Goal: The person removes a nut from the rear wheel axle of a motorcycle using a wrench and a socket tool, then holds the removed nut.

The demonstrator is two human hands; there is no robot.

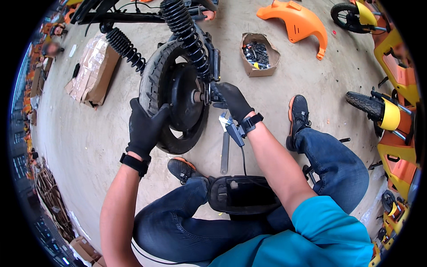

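A black wheel [183,100] with a treaded tyre stands upright in front of me, two black coil-spring shock absorbers [182,29] slanting down to it. My left hand [147,127], in a black glove, grips the near left side of the tyre, thumb toward the rim and fingertips hidden. Beside the axle [198,96] on the wheel's right, my gloved right hand [233,101] has its fingers bent against the frame end; what they pinch is hidden. Just below that hand, a long grey wrench [225,153] lies on the floor. A black clip-like device [235,134] with a cable hangs by my right wrist.
An open carton of small black parts [260,71] and an orange fender [302,24] lie beyond my right hand. At left lies a taped cardboard box [95,73]. Yellow-orange vehicles [393,113] line the right side. A black tray-like case [242,196] sits between my legs.
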